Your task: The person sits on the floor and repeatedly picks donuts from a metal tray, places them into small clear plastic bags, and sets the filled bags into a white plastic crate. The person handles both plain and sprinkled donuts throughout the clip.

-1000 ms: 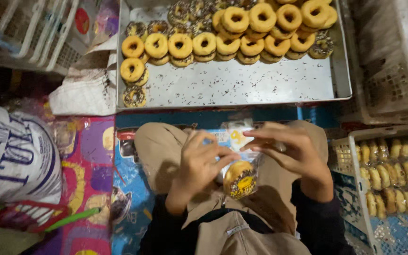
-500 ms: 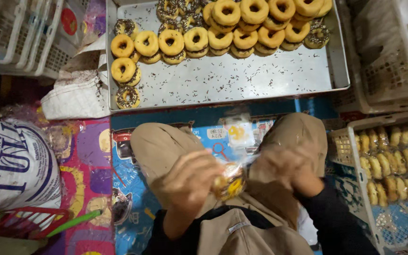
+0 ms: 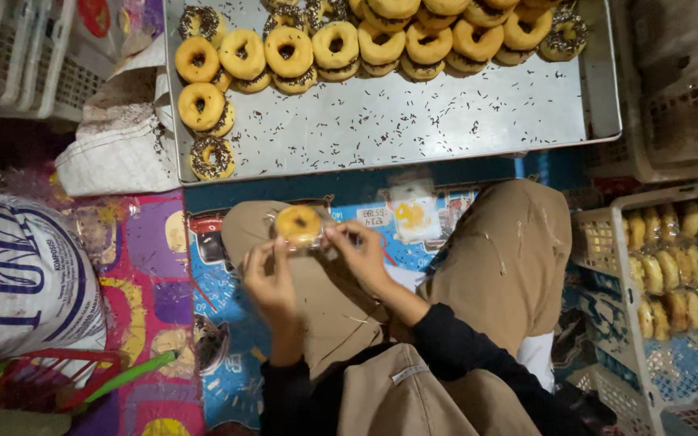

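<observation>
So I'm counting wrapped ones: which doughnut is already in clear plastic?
The plain doughnut held between left hand and right hand; those on the tray lie bare.

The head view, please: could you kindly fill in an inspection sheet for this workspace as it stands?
Surface: colourful printed mat on the floor, person seated on it.
Job's things: wrapped doughnut in clear plastic, held over the lap.
Clutter: metal tray strewn with sprinkles, doughnut rows along its far edge; white sack beside the mat.
Hands: left hand and right hand both grip the wrapped doughnut.
Cables: nothing seen.
Surroundings: white crate of packed doughnuts; more crates around.
</observation>
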